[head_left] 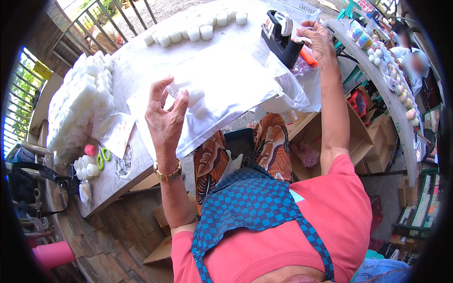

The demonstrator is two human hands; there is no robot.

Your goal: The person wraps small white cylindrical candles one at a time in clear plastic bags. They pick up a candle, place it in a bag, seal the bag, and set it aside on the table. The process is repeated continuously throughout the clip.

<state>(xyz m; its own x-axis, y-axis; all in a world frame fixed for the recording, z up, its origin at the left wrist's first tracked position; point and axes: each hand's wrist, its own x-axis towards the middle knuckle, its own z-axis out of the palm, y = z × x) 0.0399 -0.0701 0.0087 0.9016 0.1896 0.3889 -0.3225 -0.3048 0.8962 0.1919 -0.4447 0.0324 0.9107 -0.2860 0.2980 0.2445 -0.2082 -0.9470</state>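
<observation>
My left hand, with a gold watch at the wrist, is above a white cloth on the table. Its thumb and fingers curve around a pale cup-shaped piece, washed out by glare. At the far right, my right hand is beside a black tape dispenser. The fingers are pinched at the dispenser's front end on what looks like a strip of tape. Below that hand, clear plastic bags and an orange item lie at the table's edge.
Several small white cups stand along the far side of the table. A heap of bagged white cups is at left, near green-handled scissors. Open cardboard boxes sit below at right, beside a curved table with colourful items.
</observation>
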